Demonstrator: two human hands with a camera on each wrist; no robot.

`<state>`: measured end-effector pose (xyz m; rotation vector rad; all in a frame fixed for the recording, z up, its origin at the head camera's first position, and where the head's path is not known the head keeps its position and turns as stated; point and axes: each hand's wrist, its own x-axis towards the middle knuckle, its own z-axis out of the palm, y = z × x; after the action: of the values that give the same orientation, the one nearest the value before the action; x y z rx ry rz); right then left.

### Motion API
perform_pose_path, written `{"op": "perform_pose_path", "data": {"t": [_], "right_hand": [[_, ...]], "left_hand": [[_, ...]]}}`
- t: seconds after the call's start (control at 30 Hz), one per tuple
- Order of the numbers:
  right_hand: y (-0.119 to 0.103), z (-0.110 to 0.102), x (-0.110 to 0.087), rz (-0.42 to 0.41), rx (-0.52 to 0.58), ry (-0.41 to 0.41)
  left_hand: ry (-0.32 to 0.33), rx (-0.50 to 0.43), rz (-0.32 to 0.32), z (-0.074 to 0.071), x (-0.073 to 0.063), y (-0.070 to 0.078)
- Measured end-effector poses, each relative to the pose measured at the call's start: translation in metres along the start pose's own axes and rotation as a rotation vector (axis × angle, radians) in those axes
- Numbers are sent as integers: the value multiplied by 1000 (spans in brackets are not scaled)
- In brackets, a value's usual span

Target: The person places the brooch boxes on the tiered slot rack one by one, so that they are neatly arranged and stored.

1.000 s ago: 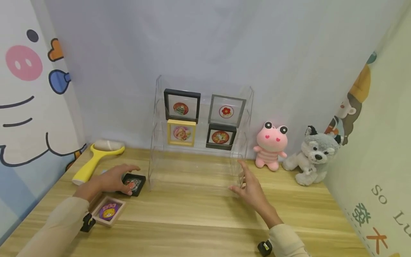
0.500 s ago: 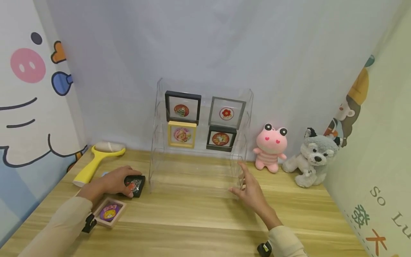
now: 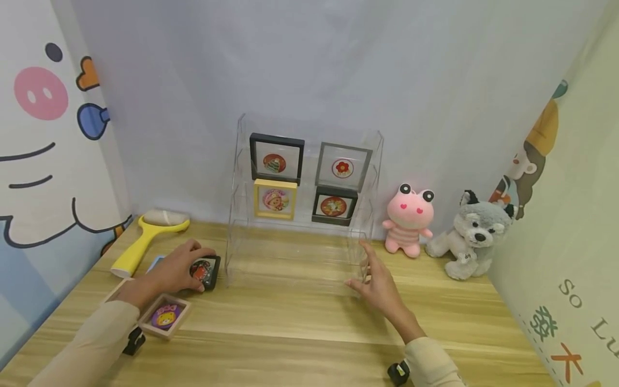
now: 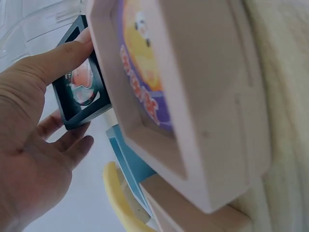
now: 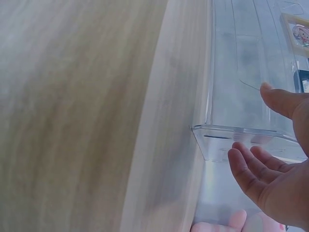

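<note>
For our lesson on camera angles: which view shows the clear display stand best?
The head view, which takes in nearly the whole clear display stand, with four picture frames on it. The right wrist view shows only part of it, close up by the right hand; the left wrist view catches just clear edges at upper left.

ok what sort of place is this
Probably a table set up as a small display corner: a clear stand holds picture frames, two soft toys sit beside it, and cartoon prints flank the table.
</note>
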<state>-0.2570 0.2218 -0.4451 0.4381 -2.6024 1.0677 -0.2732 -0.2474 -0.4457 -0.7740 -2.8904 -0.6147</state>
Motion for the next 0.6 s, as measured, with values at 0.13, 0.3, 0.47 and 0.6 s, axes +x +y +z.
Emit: {"op": "perform_pose_path", "data": {"t": [0.13,0.3,0.47,0.6], "right_hand": [[-1,0,0,7,1,1],[-1,0,0,11,0,0],[-1,1,1,-20,2,9],[0,1,-1,-39,9,13]], "left_hand": [[64,33,35,3,-2,-2],[138,60,77,5,-4,-5],[239,67,109,5,-6,-9],[233,22,54,5,-8,-10]]}}
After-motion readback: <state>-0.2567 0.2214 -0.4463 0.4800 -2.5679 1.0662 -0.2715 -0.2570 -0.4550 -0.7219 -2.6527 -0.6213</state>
